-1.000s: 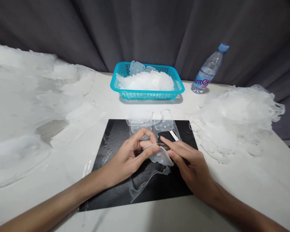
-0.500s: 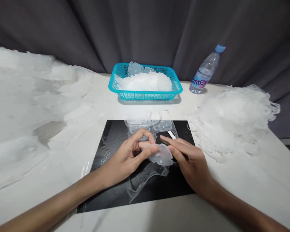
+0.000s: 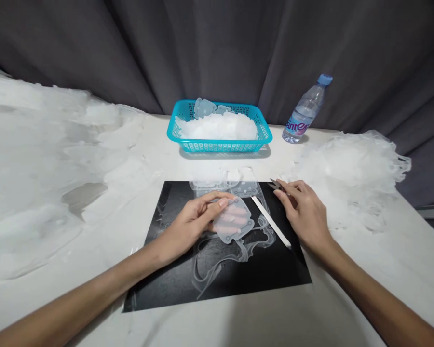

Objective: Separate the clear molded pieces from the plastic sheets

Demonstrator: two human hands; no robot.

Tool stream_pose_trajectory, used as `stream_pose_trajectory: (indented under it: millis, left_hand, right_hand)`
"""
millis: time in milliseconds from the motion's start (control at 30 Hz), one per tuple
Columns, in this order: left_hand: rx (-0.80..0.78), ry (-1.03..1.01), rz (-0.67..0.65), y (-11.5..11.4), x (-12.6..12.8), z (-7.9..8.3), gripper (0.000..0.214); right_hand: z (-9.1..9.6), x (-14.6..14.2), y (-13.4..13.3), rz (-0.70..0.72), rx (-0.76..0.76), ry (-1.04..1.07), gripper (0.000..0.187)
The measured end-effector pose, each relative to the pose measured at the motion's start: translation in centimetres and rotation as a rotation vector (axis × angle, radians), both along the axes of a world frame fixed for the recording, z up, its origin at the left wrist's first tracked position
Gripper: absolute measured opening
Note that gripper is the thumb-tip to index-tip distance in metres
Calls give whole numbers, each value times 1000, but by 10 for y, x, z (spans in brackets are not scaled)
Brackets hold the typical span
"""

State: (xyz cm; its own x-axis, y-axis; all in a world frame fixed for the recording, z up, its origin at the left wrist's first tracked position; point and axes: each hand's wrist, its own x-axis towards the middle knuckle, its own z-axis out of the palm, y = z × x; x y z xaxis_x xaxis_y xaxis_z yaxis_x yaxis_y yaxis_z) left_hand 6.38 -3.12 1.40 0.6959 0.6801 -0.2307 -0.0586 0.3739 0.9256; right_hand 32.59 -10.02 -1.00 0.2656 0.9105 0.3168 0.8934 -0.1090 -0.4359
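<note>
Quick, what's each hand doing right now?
Left hand: closed, holding a clear plastic piece.
Right hand: closed, pinching small scissors.

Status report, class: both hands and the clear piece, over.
Left hand pinching clear plastic piece over black mat. Right hand holding snips at mat's far edge. White strip lies between hands.

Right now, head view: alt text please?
The left hand pinches a clear plastic piece over a black mat, while the right hand touches small snips at the mat's far right corner. A white strip lies on the mat between them; behind sit a teal basket, a bottle and plastic scrap heaps.
</note>
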Motion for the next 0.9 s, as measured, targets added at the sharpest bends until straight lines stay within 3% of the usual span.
stream_pose_trajectory:
  millis: [167,367,633,767,900]
  left_hand:
    - [-138,-89,13,3,1,1,53]
    - [-235,-85,-11,6,3,6,78]
    - [-254,-91,1,5,3,7,84]
    - [-249,-132,-8,6,2,6,83]
    - [-262,-162,2,7,2,8,82]
  right_hand:
    - [-5,0,-1,2,41,-135,35]
    - [-6,1,1,27,37,-55,34]
    - [-6,1,1,25,70,-1,32]
    - [8,-11,-4,181,179,55,23]
    - [18,-26,-12,341,163,184,20]
